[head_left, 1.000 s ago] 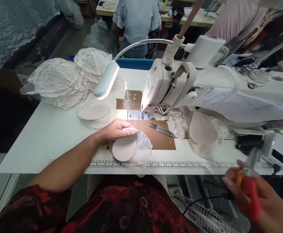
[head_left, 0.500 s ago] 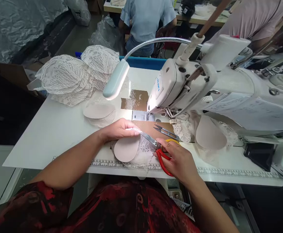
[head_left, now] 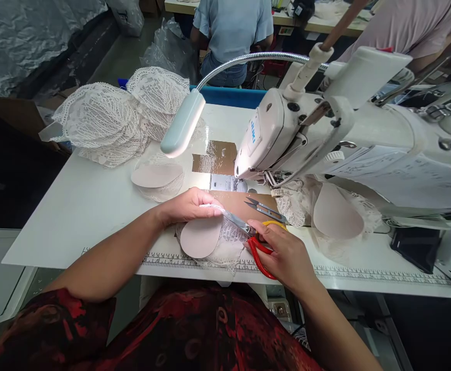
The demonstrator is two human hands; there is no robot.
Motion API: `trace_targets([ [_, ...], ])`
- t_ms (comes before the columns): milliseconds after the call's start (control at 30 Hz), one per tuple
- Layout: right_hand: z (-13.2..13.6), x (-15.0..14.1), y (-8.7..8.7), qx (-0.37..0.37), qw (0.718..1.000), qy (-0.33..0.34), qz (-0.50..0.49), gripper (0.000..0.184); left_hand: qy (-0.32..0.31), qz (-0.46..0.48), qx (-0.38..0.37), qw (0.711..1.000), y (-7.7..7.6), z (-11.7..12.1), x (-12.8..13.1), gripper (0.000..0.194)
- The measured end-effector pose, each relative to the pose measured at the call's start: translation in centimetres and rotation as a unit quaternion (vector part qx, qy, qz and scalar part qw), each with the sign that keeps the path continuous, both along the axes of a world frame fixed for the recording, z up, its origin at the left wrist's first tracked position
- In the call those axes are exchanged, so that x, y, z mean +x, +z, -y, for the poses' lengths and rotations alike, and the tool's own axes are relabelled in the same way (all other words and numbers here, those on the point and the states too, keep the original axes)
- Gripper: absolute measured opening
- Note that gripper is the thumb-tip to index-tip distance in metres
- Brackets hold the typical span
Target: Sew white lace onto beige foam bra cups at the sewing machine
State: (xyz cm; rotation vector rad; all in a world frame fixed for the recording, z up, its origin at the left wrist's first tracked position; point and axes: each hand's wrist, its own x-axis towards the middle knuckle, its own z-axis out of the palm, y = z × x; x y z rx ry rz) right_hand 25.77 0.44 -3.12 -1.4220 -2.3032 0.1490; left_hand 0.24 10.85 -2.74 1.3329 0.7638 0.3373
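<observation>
At the centre of the frame, the scissors (head_left: 244, 225) have red and yellow handles and silver blades; the pad (head_left: 201, 239) is pale pinkish beige, the openwork fabric (head_left: 233, 234) white. Upper left, the lace pile (head_left: 103, 116) is white with branching, leaf-like veins. The tabletop (head_left: 82, 206) is white, its ruler strip (head_left: 364, 274) black-marked. Bottom centre, the dark shirt (head_left: 194, 330) is blotched red.
</observation>
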Motion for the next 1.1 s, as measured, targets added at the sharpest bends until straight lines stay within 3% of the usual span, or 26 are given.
trace_targets([
  [633, -1.2, -0.2, 0.3, -0.001, 0.999, 0.03, 0.024, 0.035, -0.029, 0.013, 0.02, 0.999, -0.1, -0.2, -0.2, 0.03],
  [1100, -0.7, 0.2, 0.4, -0.015, 1.0, 0.022, 0.014, 0.035, -0.007, -0.002, 0.007, 1.0, 0.2, -0.2, 0.0, 0.029],
])
